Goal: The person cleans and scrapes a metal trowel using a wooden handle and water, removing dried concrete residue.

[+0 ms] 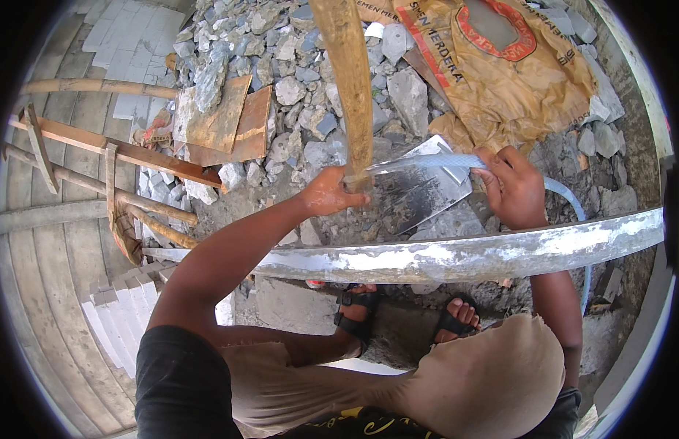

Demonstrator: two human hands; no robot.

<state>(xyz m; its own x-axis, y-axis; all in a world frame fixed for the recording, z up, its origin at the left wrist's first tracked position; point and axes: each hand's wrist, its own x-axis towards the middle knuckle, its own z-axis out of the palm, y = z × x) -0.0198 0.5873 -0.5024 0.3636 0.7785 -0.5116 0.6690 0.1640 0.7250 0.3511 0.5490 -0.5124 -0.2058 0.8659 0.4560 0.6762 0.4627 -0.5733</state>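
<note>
My left hand (328, 193) is closed around the lower part of a thick, worn wooden pole (344, 80), its thumb across the front. The pole rises toward the top of the picture. My right hand (514, 189) pinches a pale blue hose (566, 192) between thumb and fingers. From there the hose points left at the pole, and what looks like clear water shows between its end and my left hand. Beneath the hose lies a flat grey metal blade or plate (434, 192), wet and dark in part; whether it joins the pole is hidden.
A long whitish, curved-looking bar (427, 256) crosses below my forearms. Broken stones (288, 91) fill the far side, with a brown paper sack (500, 80) at far right. Wooden boards (226, 121) and poles (120, 154) lie left, beside grey blocks (124, 322). My sandalled feet (358, 314) stand below.
</note>
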